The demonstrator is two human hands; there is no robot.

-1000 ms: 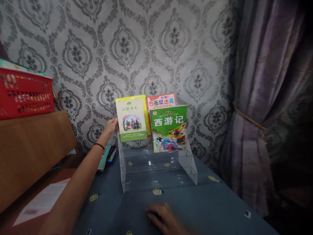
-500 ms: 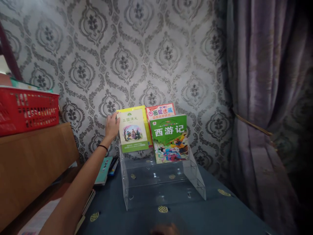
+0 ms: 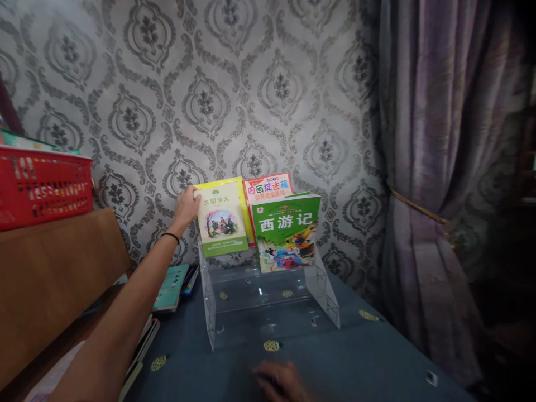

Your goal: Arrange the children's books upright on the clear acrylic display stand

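My left hand (image 3: pixel 187 205) is closed on the upper left edge of a cream-and-green book (image 3: pixel 223 220) with a picture of seated figures. That book leans upright on the upper part of a clear acrylic display rack (image 3: pixel 259 304). Behind it shows the rim of a yellow book (image 3: pixel 246 215). To the right, a green book (image 3: pixel 288 231) with colourful figures stands in front of a pink-and-red book (image 3: pixel 268 187). Low in the view, my right hand (image 3: pixel 280 381) hovers near the rack's front, smeared by motion; I cannot tell whether its fingers are closed.
A red plastic basket (image 3: pixel 46 187) sits on a brown box (image 3: pixel 58 285) at the left. Teal book (image 3: pixel 171 287) and other stacked books lie beside the rack on the dark blue tablecloth (image 3: pixel 347 363). Patterned wall is behind; a tied grey-purple curtain (image 3: pixel 435 167) hangs at right.
My right hand has come further into view at the bottom. The view has shifted slightly. My left hand stays at the cream-and-green book's edge, and the green book tilts a little differently.
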